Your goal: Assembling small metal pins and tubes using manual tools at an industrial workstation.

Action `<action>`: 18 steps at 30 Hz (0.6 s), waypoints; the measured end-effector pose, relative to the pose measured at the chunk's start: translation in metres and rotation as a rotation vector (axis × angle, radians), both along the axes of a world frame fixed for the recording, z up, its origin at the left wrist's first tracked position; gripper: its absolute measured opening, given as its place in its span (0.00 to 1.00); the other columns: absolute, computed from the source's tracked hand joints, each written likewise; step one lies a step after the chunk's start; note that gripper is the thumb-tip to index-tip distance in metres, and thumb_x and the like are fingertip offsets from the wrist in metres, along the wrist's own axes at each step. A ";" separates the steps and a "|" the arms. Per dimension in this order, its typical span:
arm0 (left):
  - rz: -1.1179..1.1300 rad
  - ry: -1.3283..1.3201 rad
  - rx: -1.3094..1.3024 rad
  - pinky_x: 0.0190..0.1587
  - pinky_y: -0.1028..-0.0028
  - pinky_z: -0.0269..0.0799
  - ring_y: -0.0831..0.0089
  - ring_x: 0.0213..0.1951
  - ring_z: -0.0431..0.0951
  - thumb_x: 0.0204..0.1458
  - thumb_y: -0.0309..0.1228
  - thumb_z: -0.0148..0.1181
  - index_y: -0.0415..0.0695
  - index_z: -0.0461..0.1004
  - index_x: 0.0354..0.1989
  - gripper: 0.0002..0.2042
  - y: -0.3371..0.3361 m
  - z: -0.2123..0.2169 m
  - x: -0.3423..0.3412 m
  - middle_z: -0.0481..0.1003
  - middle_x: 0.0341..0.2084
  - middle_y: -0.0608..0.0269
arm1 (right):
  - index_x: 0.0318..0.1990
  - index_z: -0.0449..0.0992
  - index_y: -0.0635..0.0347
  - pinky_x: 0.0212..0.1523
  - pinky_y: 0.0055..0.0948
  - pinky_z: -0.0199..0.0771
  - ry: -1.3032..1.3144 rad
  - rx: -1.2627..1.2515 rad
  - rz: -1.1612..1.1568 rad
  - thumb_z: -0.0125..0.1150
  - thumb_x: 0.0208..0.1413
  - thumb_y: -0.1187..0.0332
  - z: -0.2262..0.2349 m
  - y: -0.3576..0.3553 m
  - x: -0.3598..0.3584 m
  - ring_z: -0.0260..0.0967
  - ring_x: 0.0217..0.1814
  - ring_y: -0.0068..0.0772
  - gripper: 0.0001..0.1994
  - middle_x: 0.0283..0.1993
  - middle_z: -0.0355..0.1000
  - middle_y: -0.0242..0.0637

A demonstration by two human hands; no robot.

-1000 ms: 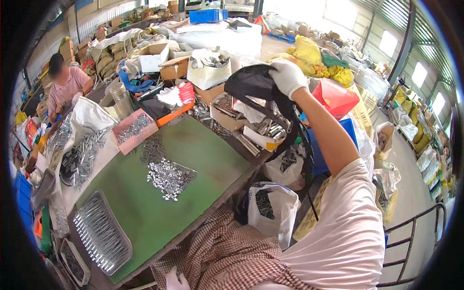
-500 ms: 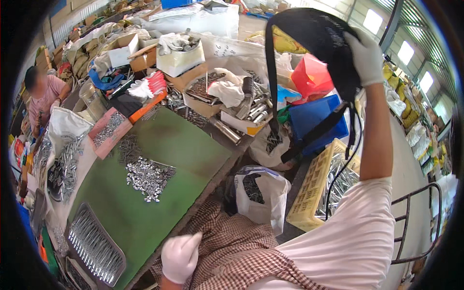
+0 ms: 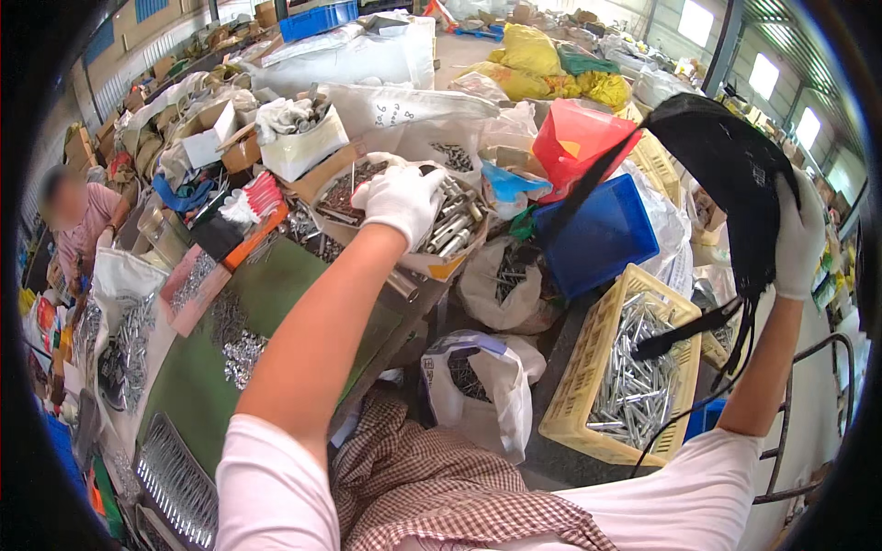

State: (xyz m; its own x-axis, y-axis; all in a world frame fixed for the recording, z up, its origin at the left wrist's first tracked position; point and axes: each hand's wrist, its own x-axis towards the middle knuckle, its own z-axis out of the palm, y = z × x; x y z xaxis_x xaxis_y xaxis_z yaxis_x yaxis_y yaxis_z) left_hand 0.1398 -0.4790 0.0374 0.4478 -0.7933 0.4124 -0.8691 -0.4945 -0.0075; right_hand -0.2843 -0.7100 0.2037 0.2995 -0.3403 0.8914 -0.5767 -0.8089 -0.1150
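Note:
My right hand (image 3: pixel 797 237), in a white glove, grips a black bag (image 3: pixel 724 158) raised at the right; its black straps (image 3: pixel 698 321) hang down over a yellow crate (image 3: pixel 588 395). My left hand (image 3: pixel 401 202), also gloved, reaches forward with curled fingers over a cardboard box of metal tubes (image 3: pixel 450 230) at the far side of the green table (image 3: pixel 266 294). I cannot make out whether it grips anything.
A heap of small metal parts (image 3: pixel 241 349) lies on the table, a metal tray (image 3: pixel 175 477) at its near end. A white sack of parts (image 3: pixel 478 381), a blue bin (image 3: pixel 602 234) and a red bin (image 3: pixel 574 138) stand around. Another person (image 3: pixel 78 220) sits at far left.
My left hand rose from my lap and stretched out to the box of tubes. My right hand stays raised with the black bag, and my view has turned to the right.

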 end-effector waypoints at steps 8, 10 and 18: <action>0.249 -0.069 0.009 0.51 0.57 0.71 0.54 0.50 0.79 0.55 0.40 0.58 0.53 0.78 0.48 0.14 -0.066 -0.045 0.018 0.81 0.43 0.57 | 0.54 0.77 0.70 0.61 0.31 0.68 0.029 -0.139 -0.103 0.57 0.67 0.71 0.002 -0.018 -0.050 0.75 0.55 0.37 0.13 0.51 0.78 0.44; 0.175 -0.150 -0.115 0.48 0.56 0.71 0.54 0.51 0.78 0.53 0.40 0.59 0.50 0.77 0.47 0.15 -0.060 -0.051 0.020 0.81 0.41 0.58 | 0.55 0.76 0.70 0.60 0.32 0.67 0.017 -0.089 -0.078 0.57 0.67 0.71 -0.004 -0.026 -0.037 0.74 0.56 0.37 0.14 0.51 0.78 0.45; 0.291 -0.181 -0.129 0.37 0.55 0.76 0.57 0.33 0.84 0.51 0.41 0.60 0.48 0.73 0.54 0.21 0.007 -0.050 0.046 0.79 0.39 0.56 | 0.55 0.77 0.68 0.58 0.29 0.70 -0.042 0.066 0.255 0.59 0.64 0.66 -0.006 -0.028 0.086 0.76 0.53 0.36 0.17 0.49 0.79 0.49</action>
State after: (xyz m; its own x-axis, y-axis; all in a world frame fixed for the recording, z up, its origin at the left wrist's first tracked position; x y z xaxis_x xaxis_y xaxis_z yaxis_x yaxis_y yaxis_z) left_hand 0.1858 -0.4715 -0.0122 0.5580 -0.5800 0.5935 -0.6823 -0.7278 -0.0698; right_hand -0.1987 -0.7375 0.1980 0.3466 -0.3163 0.8831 -0.3490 -0.9173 -0.1916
